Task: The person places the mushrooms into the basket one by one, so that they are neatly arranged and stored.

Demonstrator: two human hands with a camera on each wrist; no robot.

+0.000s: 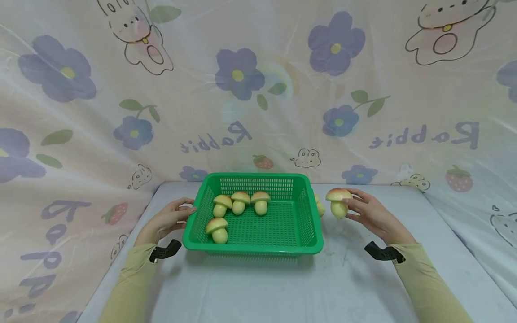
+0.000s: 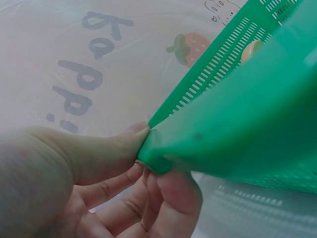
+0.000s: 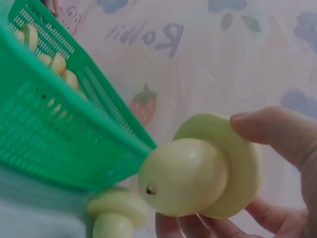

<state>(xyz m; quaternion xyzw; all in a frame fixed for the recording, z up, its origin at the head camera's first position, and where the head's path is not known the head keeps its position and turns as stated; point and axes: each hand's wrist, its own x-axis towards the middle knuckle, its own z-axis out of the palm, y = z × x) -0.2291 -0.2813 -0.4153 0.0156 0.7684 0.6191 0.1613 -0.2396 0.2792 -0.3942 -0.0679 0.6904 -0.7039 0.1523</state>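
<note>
My left hand grips the left rim of a green plastic basket; in the left wrist view the thumb and fingers pinch the rim's edge. Several toy mushrooms with yellow stems and reddish caps lie in the basket's left half, one mushroom nearer the front. To the right of the basket, my right hand holds another mushroom by its cap, stem downward in the head view. The right wrist view shows this held mushroom between thumb and fingers.
One more mushroom is on the table beside the basket's right wall, partly hidden by it in the head view. A white cloth covers the table. Behind hangs a curtain printed with flowers and rabbits.
</note>
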